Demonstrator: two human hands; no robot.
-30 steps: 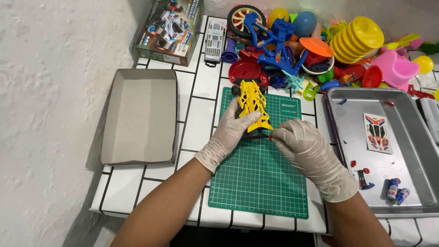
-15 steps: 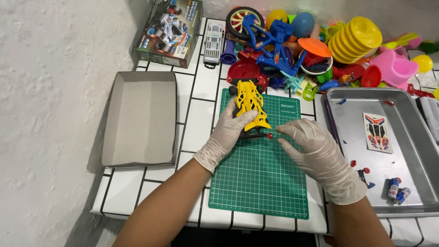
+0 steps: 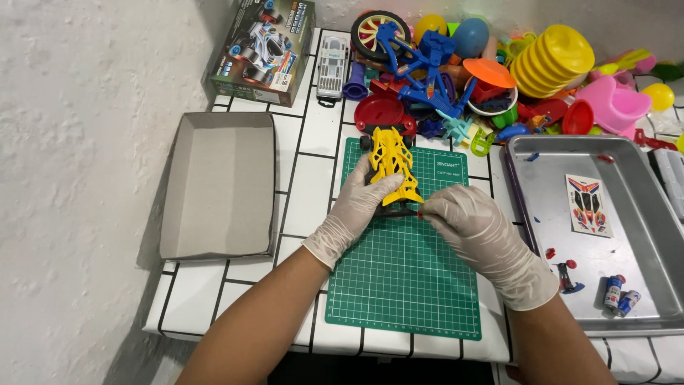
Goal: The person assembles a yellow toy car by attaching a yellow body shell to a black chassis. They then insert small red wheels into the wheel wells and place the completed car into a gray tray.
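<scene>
1. White tiled tabletop [image 3: 303,178] carries a green cutting mat [image 3: 406,285]; left of the mat sits a grey box lid [image 3: 217,185].
2. Left hand [image 3: 356,207] grasps the yellow toy car [image 3: 392,167] on the mat's far end, long axis pointing away.
3. Right hand [image 3: 477,228] pinches the car's near end; a metal tray [image 3: 627,235] sits right of the mat.

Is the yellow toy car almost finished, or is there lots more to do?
Partly done, it seems. The yellow car already has its body on, with a front wheel showing, and sits on the green mat. The left hand steadies it while the right hand works at its rear end. Still unused in the metal tray: a sticker sheet, small batteries and small loose parts.
</scene>
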